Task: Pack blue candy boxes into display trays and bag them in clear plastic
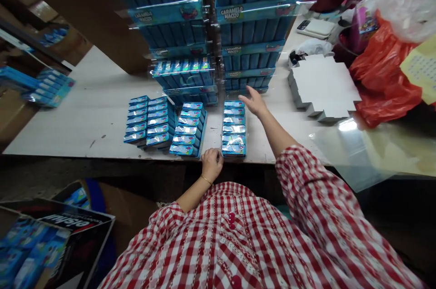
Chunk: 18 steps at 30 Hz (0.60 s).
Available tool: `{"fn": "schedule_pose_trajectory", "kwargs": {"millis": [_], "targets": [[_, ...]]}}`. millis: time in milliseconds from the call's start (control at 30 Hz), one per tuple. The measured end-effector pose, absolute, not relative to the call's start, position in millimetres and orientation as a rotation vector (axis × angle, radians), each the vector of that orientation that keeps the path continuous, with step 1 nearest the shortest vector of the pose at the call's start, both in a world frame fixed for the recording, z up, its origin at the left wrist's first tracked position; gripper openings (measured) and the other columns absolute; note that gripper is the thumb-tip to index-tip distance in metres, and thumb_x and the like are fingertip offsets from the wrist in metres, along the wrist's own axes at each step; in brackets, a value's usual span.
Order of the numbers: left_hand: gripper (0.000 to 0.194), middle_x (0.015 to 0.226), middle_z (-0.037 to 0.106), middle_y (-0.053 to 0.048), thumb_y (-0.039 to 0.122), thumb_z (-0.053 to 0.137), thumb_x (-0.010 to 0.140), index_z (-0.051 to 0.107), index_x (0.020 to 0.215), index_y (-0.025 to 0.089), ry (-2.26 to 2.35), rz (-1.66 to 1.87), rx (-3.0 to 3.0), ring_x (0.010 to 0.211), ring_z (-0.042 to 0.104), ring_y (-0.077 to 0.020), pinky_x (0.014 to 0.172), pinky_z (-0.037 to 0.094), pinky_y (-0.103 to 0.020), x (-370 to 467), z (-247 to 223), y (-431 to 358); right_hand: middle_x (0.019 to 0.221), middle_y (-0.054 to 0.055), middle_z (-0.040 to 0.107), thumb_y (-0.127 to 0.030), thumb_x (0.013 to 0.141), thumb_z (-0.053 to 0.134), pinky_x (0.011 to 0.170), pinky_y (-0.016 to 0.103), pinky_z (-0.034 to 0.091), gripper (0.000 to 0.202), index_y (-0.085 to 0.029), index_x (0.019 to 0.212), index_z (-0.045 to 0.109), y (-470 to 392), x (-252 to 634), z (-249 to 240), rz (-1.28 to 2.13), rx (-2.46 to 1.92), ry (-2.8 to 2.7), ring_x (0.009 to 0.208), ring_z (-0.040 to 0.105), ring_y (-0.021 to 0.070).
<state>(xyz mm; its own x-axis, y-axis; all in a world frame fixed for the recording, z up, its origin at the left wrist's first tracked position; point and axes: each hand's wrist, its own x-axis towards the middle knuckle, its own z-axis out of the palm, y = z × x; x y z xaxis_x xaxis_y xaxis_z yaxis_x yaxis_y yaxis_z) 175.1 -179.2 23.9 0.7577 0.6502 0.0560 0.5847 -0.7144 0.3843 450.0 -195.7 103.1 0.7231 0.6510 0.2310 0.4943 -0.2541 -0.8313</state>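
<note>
My two hands are apart, one at each end of a glossy pack of blue boxes [234, 129] that lies on the white table [85, 130], close to its near edge. My left hand [211, 164] is at the pack's near left corner with its fingers curled in; I cannot tell whether they grip it. My right hand [255, 102] is at the far right end, thumb and fingers spread with nothing between them, and I can't make out whether a fingertip touches the pack. Left of it stands a slanting row of blue boxes [188, 129], then two more rows [159, 121] beside each other. On the far side rise a left stack [180, 30] and a right stack [250, 48] of shiny blue packs. Flat white cardboard pieces [323, 85] lie piled to the right, next to an orange-red plastic bag [384, 75].
</note>
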Motion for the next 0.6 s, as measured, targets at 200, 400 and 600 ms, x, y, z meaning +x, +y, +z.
{"fn": "schedule_pose_trajectory", "kwargs": {"millis": [200,400,600], "targets": [[0.016,0.087,0.062,-0.006,0.021,0.043,0.085,0.058,0.082,0.018,1.000,0.190,2.553,0.091,0.053,-0.0217,0.076,0.035,-0.032,177.3,27.4,-178.7,0.058,0.002,0.061,-0.038,0.062,0.069,0.062,0.025,0.042,0.028,-0.010,0.064,0.065,-186.9,479.5,91.9,0.536,-1.985,-0.754,0.061,0.055,0.0135],[0.024,0.082,0.065,-0.007,0.024,0.039,0.088,0.061,0.082,0.015,0.960,0.147,2.428,0.080,0.058,-0.0182,0.070,0.038,-0.027,204.2,30.9,-157.3,0.046,-0.001,0.055,-0.033,0.054,0.072,0.053,0.023,0.038,0.023,-0.014,0.049,0.060,-301.8,476.8,102.0,0.391,-1.853,-0.499,0.051,0.049,0.0097],[0.025,0.091,0.067,-0.008,0.021,0.041,0.086,0.064,0.093,0.015,0.926,0.092,2.471,0.085,0.060,-0.0180,0.072,0.041,-0.026,251.8,40.1,-139.0,0.048,-0.001,0.057,-0.028,0.047,0.076,0.045,0.020,0.043,0.021,-0.015,0.053,0.061,-388.5,448.5,92.8,0.555,-1.515,-0.165,0.045,0.053,0.0089]]}}
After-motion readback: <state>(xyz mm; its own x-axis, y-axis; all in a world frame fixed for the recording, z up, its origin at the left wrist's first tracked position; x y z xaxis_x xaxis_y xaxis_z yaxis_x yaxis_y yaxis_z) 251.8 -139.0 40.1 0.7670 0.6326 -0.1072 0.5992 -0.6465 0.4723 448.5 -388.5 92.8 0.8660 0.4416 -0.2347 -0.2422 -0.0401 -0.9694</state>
